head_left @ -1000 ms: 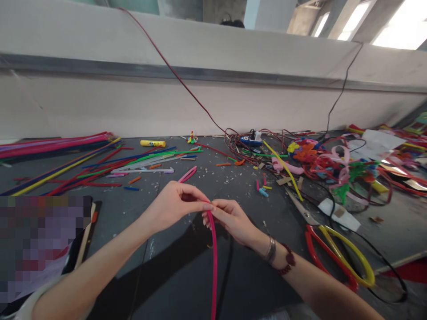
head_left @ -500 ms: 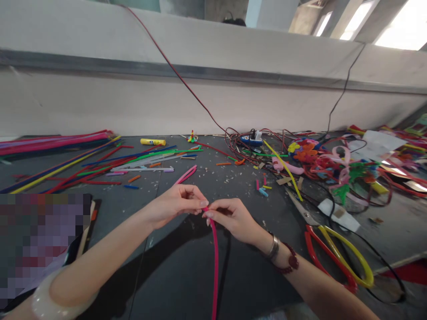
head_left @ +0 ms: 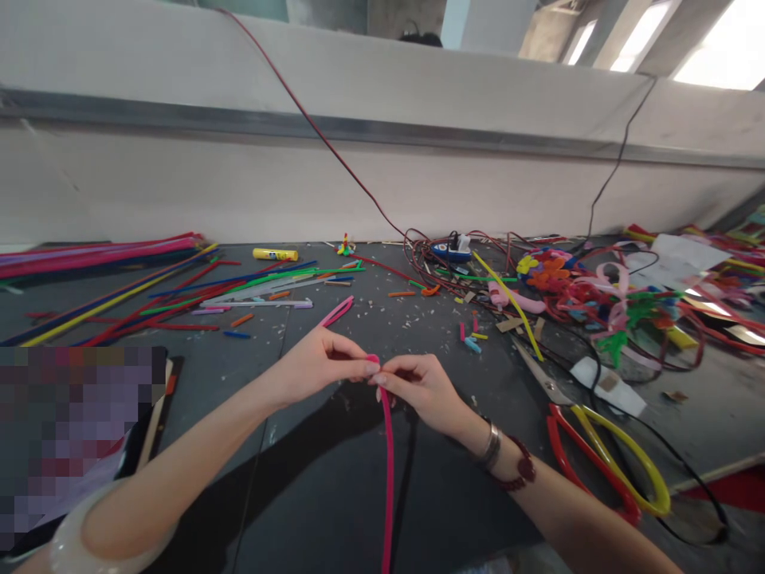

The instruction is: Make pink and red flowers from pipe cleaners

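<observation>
Pink chenille stem (head_left: 388,478) cut off at bottom edge; pinched part hidden by fingers (head_left: 406,368). Pixelated patch (head_left: 77,438) covers bench (head_left: 454,510) lower-left corner, contents unreadable.

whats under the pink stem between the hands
Dark bench top in the arms' shadow lies below the pink stem. Whatever is right beneath the left hand and right hand is covered.
</observation>
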A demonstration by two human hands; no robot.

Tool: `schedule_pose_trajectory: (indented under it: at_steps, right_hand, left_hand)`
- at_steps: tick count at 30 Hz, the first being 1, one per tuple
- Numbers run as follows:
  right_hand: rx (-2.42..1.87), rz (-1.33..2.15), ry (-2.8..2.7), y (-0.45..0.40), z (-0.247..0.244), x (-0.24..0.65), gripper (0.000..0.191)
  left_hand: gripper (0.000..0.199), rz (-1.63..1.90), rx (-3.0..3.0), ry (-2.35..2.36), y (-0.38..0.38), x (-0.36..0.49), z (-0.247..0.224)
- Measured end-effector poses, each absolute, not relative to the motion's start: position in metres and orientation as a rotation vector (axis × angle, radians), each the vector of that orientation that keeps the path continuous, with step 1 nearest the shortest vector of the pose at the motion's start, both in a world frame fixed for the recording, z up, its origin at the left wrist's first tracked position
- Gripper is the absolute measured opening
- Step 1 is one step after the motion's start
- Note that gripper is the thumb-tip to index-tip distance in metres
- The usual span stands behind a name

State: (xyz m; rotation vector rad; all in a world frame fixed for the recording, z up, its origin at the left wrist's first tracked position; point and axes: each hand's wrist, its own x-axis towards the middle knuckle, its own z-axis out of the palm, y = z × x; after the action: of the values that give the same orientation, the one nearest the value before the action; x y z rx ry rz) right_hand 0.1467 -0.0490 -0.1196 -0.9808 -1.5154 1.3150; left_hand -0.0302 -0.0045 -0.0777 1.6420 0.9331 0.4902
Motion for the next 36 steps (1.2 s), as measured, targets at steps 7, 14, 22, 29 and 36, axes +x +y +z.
schedule_pose_trajectory:
  at_steps: [7, 14, 22, 29, 36]
  right_hand:
    - [-0.951, 1.383, -1.494, -0.047, -0.119, 0.148, 0.020]
    - [-0.931, 1.378, -1.402, -0.044, -0.122, 0.149, 0.019]
    - [-0.955, 1.282, -1.189, -0.034, -0.133, 0.151, 0.016]
    - [-1.008, 1.374, -0.977, -0.029, -0.138, 0.151, 0.022]
    - [-0.973, 1.387, -0.844, -0.022, -0.138, 0.160, 0.024]
  left_hand:
    - [0.016, 0.596, 1.548, 0.966, -0.012, -0.024, -0.079]
    - [0.014, 0.681, 1.183, 0.850, -0.014, -0.019, -0.090]
    - [0.013, 0.590, 1.115, 0.807, -0.020, -0.010, -0.116]
    - [0.016, 0.526, 1.174, 0.766, -0.022, -0.007, -0.125]
    - [0.026, -0.322, 1.177, 0.362, -0.034, -0.027, -0.118]
